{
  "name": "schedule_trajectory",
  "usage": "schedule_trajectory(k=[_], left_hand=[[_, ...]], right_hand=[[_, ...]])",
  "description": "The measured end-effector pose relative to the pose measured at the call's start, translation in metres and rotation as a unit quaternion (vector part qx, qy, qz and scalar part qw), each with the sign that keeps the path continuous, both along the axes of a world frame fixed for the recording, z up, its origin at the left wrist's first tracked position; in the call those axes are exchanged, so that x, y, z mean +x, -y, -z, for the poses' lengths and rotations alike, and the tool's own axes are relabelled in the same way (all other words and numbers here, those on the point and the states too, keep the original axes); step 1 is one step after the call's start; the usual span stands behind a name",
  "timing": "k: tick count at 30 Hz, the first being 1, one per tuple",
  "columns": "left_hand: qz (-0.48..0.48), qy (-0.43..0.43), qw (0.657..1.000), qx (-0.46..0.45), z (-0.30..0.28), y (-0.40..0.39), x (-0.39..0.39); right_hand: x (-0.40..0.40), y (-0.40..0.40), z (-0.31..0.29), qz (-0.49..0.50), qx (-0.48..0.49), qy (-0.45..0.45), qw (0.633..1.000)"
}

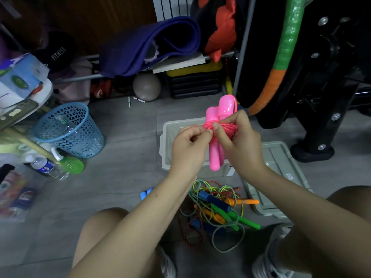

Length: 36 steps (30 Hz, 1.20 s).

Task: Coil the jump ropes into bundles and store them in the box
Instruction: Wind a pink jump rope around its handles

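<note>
Jump ropes: the pink jump rope point(217, 125) is held up in both hands, above the grey box point(166, 141). Its two handles sit side by side, upright, with the cord wound round their middle.

Right hand point(239, 137): fingers curled round the coil and handles, thumb pressed on the windings. Left hand point(190, 146): thumb and forefinger pinch at the cord just left of the coil, seemingly the loose end, though the end itself is too small to tell.

Risks, as judged:
- If the pinched end is not tucked under a turn, the cord may spring back and the windings unravel once dropped in the box.
- If the right thumb eases off too soon, the turns may slide along the smooth handles and loosen.
- A pull too hard on the end may skew one handle out of the pair.

Below the hands, near the knees: a tangled pile of ropes point(218, 209) on the floor, not yet coiled, with blue, green and orange handles. Loops cross each other; lifting one rope may drag others along.

Right of the hands, below them: the box lid point(281, 177), flat on the floor.

Far left of the hands: blue mesh basket point(70, 129), a water bottle point(48, 167).

Writing: "FITNESS" in white on a dark item point(58, 53), upper left. Other labels are too blurred to read.
</note>
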<state>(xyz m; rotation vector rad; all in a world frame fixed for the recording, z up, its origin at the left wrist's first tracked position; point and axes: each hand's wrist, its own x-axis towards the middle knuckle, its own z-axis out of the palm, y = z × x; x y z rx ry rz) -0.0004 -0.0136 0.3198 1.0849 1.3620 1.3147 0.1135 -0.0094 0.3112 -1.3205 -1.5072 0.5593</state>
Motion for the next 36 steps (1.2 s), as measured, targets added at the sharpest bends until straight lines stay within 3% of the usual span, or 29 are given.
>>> schedule_trajectory(k=[6,13,16,20,24,31,36], left_hand=[[-0.004,-0.092,0.995,0.033,0.004,-0.002,0.002],[0.034,0.051,0.995,-0.082,0.004,-0.01,-0.013],[0.07,0.085,0.99,-0.09,0.003,-0.01,-0.02],[0.044,0.033,0.998,-0.037,0.002,-0.004,-0.011],[0.028,-0.088,0.995,0.027,0.002,0.002,-0.003],[0.02,-0.088,0.994,0.053,0.003,-0.001,-0.001],[0.033,-0.07,0.995,0.055,0.003,-0.001,-0.001]], right_hand=[[-0.002,-0.002,0.0,-0.002,-0.019,0.022,1.0],[0.011,-0.011,0.002,-0.113,-0.042,0.042,0.992],[0.014,-0.015,0.003,-0.148,-0.062,0.014,0.987],[0.01,-0.013,0.008,-0.098,-0.051,-0.013,0.994],[0.005,-0.009,0.01,-0.025,-0.045,-0.01,0.999],[0.001,-0.012,0.01,0.007,-0.041,-0.055,0.998],[0.001,-0.016,0.008,-0.023,-0.016,-0.078,0.997]])
